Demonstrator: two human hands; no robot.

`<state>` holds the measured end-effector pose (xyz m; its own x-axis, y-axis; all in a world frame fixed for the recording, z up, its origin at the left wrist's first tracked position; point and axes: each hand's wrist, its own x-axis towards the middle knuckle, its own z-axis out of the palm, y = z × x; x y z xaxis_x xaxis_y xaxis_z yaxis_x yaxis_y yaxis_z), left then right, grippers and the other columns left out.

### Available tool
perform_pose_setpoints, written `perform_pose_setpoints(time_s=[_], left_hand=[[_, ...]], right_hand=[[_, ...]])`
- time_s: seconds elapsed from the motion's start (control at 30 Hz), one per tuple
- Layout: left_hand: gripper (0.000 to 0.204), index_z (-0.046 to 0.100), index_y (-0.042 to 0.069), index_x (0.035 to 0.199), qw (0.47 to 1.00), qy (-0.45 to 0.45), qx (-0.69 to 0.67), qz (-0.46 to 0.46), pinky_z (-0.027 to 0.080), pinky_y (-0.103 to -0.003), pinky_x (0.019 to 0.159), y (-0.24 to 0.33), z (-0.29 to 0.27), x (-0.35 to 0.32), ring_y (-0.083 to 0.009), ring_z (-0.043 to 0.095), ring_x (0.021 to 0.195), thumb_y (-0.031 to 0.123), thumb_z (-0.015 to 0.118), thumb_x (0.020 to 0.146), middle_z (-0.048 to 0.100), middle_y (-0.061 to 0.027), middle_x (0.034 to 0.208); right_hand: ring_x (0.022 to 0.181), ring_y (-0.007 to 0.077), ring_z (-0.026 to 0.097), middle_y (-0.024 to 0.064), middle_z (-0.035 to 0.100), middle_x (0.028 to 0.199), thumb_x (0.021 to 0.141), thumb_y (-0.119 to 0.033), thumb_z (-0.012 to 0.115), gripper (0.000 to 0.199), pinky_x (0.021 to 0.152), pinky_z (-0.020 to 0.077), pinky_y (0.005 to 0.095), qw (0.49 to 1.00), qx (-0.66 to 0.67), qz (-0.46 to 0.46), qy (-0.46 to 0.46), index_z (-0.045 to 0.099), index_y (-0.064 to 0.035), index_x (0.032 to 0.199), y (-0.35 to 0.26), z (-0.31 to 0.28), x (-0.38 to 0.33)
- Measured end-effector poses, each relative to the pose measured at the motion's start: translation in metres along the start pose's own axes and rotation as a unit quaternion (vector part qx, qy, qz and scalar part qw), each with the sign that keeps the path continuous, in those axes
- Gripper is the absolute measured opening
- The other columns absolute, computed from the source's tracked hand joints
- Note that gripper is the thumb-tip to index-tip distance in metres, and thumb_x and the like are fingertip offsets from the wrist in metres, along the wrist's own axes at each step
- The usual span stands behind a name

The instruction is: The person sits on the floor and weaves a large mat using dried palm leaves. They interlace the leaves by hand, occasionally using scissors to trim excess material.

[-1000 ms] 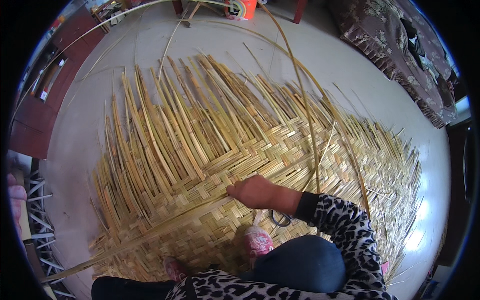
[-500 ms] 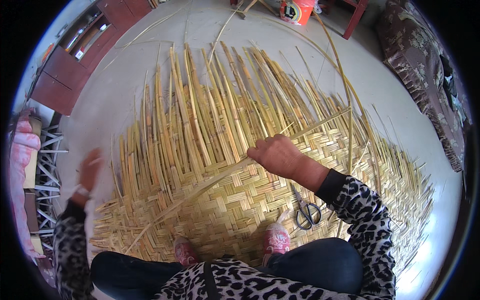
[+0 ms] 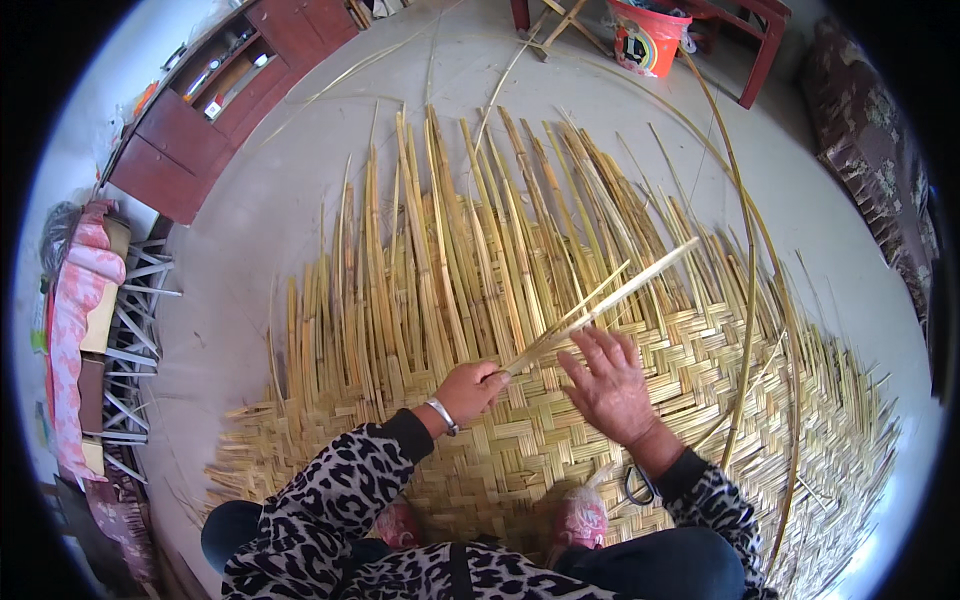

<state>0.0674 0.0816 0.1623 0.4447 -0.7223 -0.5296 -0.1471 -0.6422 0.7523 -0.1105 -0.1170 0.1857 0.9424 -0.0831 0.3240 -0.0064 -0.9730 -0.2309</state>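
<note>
My left hand [image 3: 470, 390], with a silver bangle on its wrist, is closed on the near end of a pale split reed strip [image 3: 640, 278]. From that grip the strip slants up to the right above the weave, with a thinner piece beside it. Close to the strip, on its near side, my right hand [image 3: 612, 388] has its fingers spread. Under both hands lies a large woven reed mat [image 3: 540, 440], its uneven reed ends pointing away from me. A pair of scissors [image 3: 641, 486] rests on the mat, partly hidden by my right sleeve.
Long loose reeds [image 3: 752, 300] arch over the mat's right side. A red bucket [image 3: 648, 40] stands at the far side near a dark red wooden table [image 3: 760, 60]. Left are a red cabinet [image 3: 165, 160] and a metal-legged rack [image 3: 125, 350]; a patterned cloth-covered piece [image 3: 865, 140] is right.
My left hand has come in from the far left and taken hold of the reed strip. My right hand has let go of it and opened. The view has shifted slightly.
</note>
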Motion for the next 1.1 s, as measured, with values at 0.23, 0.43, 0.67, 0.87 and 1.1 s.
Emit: perform_pose_setpoints(time_s=[0.23, 0.43, 0.67, 0.87, 1.1], left_hand=[[0.029, 0.067, 0.002, 0.094, 0.986, -0.142, -0.086, -0.030, 0.051, -0.023, 0.056, 0.009, 0.016, 0.010, -0.0079, 0.061, 0.062, 0.030, 0.061, 0.097, 0.064, -0.0004, 0.072], [0.036, 0.069, 0.002, 0.105, 0.982, -0.148, -0.108, -0.037, 0.051, -0.023, 0.065, -0.002, 0.028, 0.016, -0.0068, 0.060, 0.067, 0.035, 0.055, 0.099, 0.064, 0.0009, 0.075], [0.038, 0.066, -0.003, 0.105, 0.991, -0.104, -0.082, -0.006, 0.053, -0.026, 0.062, -0.010, 0.023, 0.020, -0.0092, 0.064, 0.068, 0.034, 0.064, 0.094, 0.067, -0.0045, 0.080], [0.034, 0.066, 0.001, 0.107, 0.966, -0.003, 0.220, 0.138, 0.052, -0.036, 0.069, -0.006, 0.033, 0.004, -0.0275, 0.067, 0.077, 0.028, 0.068, 0.087, 0.069, -0.0125, 0.086], [0.029, 0.064, 0.006, 0.106, 0.888, 0.069, 0.410, 0.197, 0.053, -0.041, 0.069, -0.014, 0.043, -0.002, -0.0334, 0.066, 0.081, 0.030, 0.059, 0.091, 0.068, -0.0158, 0.099]], right_hand=[[0.095, 0.0162, 0.064, 0.0067, 0.064, 0.106, 0.095, -0.028, 0.064, 0.040, 0.078, 0.0524, 0.0297, 0.528, 0.751, 0.397, -0.016, 0.057, -0.0028, 0.124, 0.018, 0.042, -0.033], [0.075, 0.0159, 0.066, 0.0076, 0.067, 0.087, 0.100, -0.024, 0.056, 0.032, 0.070, 0.0535, 0.0280, 0.483, 0.752, 0.449, -0.008, 0.060, 0.0007, 0.120, 0.029, 0.051, -0.028], [0.079, 0.0183, 0.068, 0.0095, 0.067, 0.088, 0.102, -0.022, 0.051, 0.029, 0.069, 0.0545, 0.0276, 0.406, 0.806, 0.430, 0.025, 0.060, 0.0001, 0.117, 0.033, 0.072, -0.047], [0.078, 0.0176, 0.069, 0.0113, 0.068, 0.094, 0.102, -0.025, 0.052, 0.028, 0.070, 0.0561, 0.0284, 0.412, 0.794, 0.445, 0.031, 0.060, 0.0003, 0.110, 0.035, 0.069, -0.045], [0.079, 0.0199, 0.069, 0.0123, 0.068, 0.095, 0.101, -0.023, 0.049, 0.028, 0.072, 0.0565, 0.0314, 0.422, 0.763, 0.487, 0.051, 0.057, 0.0015, 0.111, 0.036, 0.070, -0.050]])
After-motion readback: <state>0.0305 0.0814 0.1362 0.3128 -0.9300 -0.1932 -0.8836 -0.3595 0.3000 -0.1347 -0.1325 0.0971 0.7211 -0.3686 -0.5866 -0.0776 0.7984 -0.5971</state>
